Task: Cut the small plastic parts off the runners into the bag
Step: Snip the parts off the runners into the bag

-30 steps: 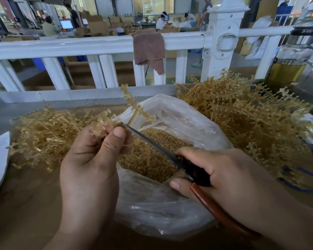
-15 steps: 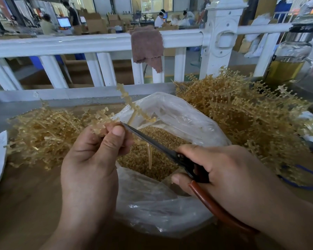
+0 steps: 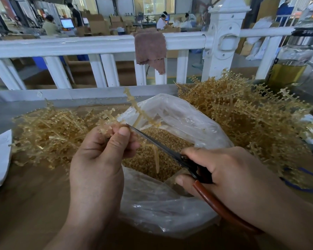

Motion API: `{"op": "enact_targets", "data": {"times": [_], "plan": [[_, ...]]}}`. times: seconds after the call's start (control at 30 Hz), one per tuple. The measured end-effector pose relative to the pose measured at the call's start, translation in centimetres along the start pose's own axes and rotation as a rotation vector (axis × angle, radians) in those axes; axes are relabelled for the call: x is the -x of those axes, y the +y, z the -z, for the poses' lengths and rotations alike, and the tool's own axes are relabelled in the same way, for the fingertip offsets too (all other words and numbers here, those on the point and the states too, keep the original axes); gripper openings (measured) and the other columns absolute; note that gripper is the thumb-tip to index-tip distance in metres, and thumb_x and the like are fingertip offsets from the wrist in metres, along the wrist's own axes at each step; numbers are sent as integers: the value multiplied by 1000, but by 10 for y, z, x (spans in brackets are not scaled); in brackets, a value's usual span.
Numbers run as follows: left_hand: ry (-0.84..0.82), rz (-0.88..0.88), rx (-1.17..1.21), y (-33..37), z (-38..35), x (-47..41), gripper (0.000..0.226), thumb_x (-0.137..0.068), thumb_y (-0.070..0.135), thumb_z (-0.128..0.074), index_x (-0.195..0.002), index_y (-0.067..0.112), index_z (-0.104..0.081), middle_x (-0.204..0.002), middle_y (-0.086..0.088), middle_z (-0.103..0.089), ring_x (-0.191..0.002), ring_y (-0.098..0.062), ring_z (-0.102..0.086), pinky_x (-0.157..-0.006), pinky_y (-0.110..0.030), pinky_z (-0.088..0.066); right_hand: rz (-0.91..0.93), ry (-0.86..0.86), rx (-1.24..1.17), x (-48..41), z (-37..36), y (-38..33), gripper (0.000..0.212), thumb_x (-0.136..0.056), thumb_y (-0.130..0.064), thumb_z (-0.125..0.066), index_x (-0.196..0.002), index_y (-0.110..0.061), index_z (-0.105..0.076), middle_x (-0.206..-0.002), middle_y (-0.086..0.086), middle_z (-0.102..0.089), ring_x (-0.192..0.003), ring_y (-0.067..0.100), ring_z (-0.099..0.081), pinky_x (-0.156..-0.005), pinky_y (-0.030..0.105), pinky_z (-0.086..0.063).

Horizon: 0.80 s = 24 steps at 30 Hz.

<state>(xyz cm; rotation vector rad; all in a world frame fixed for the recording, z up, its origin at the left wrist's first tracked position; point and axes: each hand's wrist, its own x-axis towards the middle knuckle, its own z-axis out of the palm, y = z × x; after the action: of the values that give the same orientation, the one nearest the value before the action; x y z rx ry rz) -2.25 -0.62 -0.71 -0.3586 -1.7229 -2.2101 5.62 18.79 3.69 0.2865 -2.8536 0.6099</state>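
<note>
Roughly halfway, I'd guess: the bag (image 3: 161,210) at 6 o'clock already has a good heap of cut parts (image 3: 139,165), the left hand (image 3: 98,159) pinches a runner (image 3: 136,109) over it, the right hand (image 3: 224,170) grips the scissors (image 3: 159,142), and a big uncut pile (image 3: 242,114) waits at 2 o'clock.

Bare left hand (image 3: 96,170) and right hand (image 3: 231,170), bare forearms (image 3: 287,219), short-nailed fingers (image 3: 124,134).
</note>
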Motion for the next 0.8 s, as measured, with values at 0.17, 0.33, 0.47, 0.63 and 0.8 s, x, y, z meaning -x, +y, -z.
{"op": "enact_targets", "data": {"times": [0.17,0.33,0.47,0.63,0.8], "plan": [[10,-29,-42,0,2,0,11,-93,28,-63,-88,26,-72,-79,-5,-74,-75,-19,-72,-70,-23,-57,0,4,2,0,-2,2,52,-77,-73,-41,-108,-36,-61,-63,-18,-58,-71,-2,-58,-58,15,-45],[-2,-34,-43,0,1,0,14,-94,32,-62,-84,30,-71,-79,-2,-73,-78,-18,-71,-72,-23,-57,-4,10,-6,1,-2,1,50,-78,-71,-44,-104,-33,-61,-61,-17,-56,-70,-1,-58,-58,15,-44],[-9,-20,-37,-1,3,0,14,-94,34,-62,-85,30,-72,-84,-1,-73,-85,-19,-71,-77,-31,-55,-7,19,16,1,-1,0,59,-75,-75,-36,-109,-32,-60,-64,-17,-58,-67,2,-59,-53,17,-44],[-41,-15,-8,-1,2,0,11,-95,32,-62,-87,29,-70,-86,-2,-72,-88,-19,-68,-78,-33,-52,-15,13,-12,0,-2,-1,58,-75,-76,-37,-110,-34,-59,-68,-17,-61,-68,1,-61,-55,18,-48],[-61,-2,39,-1,0,0,11,-94,31,-62,-86,28,-70,-86,-2,-71,-86,-17,-67,-73,-28,-55,-16,21,-1,1,-4,-3,57,-76,-76,-35,-110,-36,-57,-65,-16,-58,-68,3,-59,-53,21,-47]]}}
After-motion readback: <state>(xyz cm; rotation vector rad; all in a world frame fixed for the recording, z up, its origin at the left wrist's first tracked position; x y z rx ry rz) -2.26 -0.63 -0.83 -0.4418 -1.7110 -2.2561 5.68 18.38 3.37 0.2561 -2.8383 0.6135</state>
